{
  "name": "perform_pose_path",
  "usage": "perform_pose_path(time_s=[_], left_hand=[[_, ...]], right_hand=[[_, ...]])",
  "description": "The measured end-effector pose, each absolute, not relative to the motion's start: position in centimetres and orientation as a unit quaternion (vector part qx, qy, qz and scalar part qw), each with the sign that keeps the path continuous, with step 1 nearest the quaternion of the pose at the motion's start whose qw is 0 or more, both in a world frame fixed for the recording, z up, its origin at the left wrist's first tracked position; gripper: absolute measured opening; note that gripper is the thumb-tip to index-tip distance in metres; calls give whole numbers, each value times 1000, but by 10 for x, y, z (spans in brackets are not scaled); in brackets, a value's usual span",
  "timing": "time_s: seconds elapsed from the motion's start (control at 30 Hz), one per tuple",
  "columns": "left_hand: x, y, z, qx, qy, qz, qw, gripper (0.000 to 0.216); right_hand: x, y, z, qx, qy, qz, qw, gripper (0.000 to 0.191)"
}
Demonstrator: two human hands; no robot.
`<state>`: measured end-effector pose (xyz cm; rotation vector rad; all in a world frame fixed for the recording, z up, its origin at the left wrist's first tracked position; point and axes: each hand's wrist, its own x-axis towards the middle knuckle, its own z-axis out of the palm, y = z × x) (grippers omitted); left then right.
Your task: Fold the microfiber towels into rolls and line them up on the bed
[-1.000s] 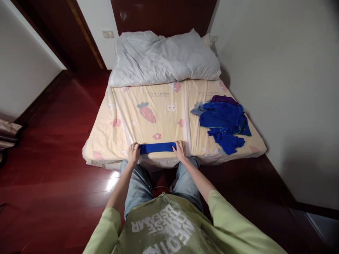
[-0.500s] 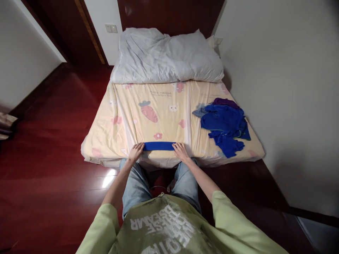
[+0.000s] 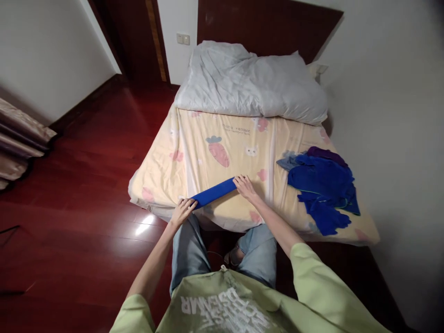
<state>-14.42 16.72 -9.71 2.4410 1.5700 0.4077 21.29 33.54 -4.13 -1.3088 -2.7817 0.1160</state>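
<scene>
A blue cloth folded into a long narrow strip (image 3: 214, 193) stretches between my two hands near the foot of the bed. My left hand (image 3: 183, 210) is closed on its lower left end, by the mattress edge. The upper right end is gripped by my right hand (image 3: 244, 187), over the patterned sheet (image 3: 239, 162). The strip slants, right end farther up the bed. To the right lies a loose pile of blue clothes (image 3: 319, 182), with a purple garment (image 3: 328, 155) and a grey-blue one (image 3: 289, 160) partly showing beneath.
A bunched white quilt (image 3: 249, 85) lies across the head of the bed, before the dark headboard (image 3: 263, 27). The wall (image 3: 391, 138) runs close along the right side. Red wooden floor (image 3: 93, 185) extends left, with a curtain (image 3: 21, 134) at the far left.
The folded blue strip has gone from level to slanted, its right end raised up the bed and its left end lower. My view has turned to the left.
</scene>
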Motion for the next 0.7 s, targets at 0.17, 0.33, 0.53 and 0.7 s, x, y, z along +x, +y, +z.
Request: perform_pose_path(time_s=[0.17,0.33,0.53,0.7], left_hand=[[-207,144,-104,769,611,173,80,42],[-271,142,-106,708,672,214,-45,38],[-315,157,-123,651,702,250,-147,36],[-331,179,-141,607,725,287,-153,36]], right_hand=[[77,404,-19,-324,-946,5,28,46],[-62,447,-18,-249,-968,-40,16,39],[-183,472,-32,-234,-969,-84,4,42],[-245,488,-47,-265,-963,-51,11,47]])
